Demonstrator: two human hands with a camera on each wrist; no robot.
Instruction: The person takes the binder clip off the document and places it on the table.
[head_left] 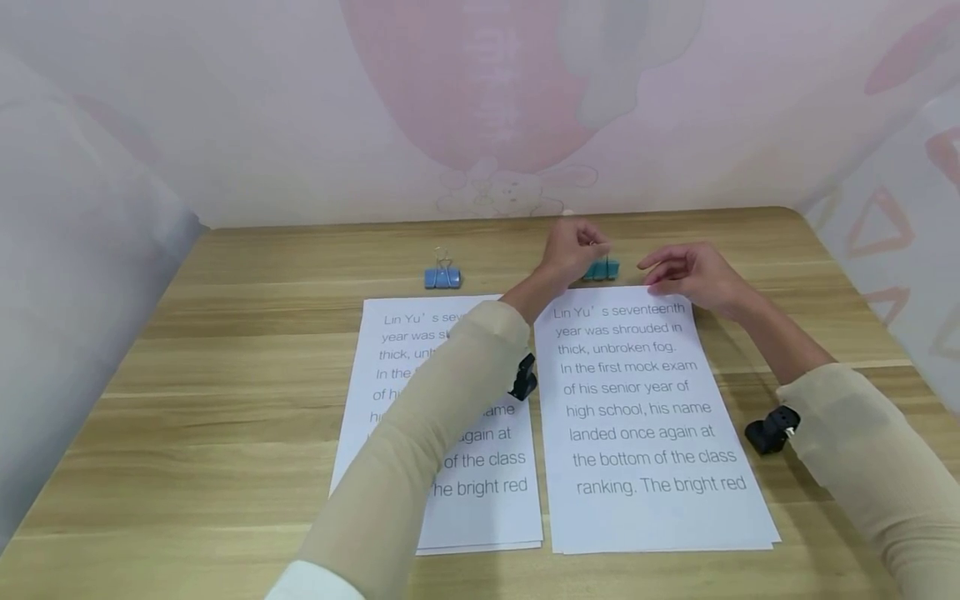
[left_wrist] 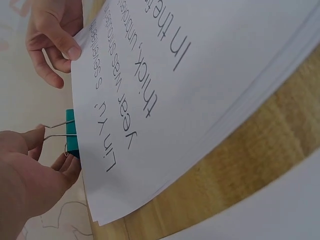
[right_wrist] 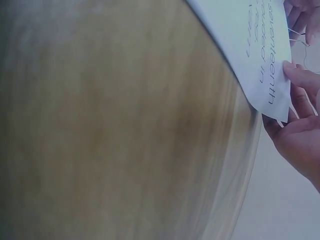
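Head view: left hand (head_left: 573,248) pinching teal binder clip (head_left: 601,269) at paper stack (head_left: 652,417) top edge. Right hand (head_left: 693,273) gripping stack corner, steadying it on worktop (head_left: 225,400).

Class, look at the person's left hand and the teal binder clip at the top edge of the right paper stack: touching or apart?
Touching. The left wrist view shows the left hand pinching the wire handles of the teal binder clip, thumb above and fingers below.

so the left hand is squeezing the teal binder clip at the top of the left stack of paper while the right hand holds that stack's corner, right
Not quite. The left hand pinches the teal binder clip at the top of the right stack, not the left stack; the head view shows this. The right hand holds that right stack's corner.
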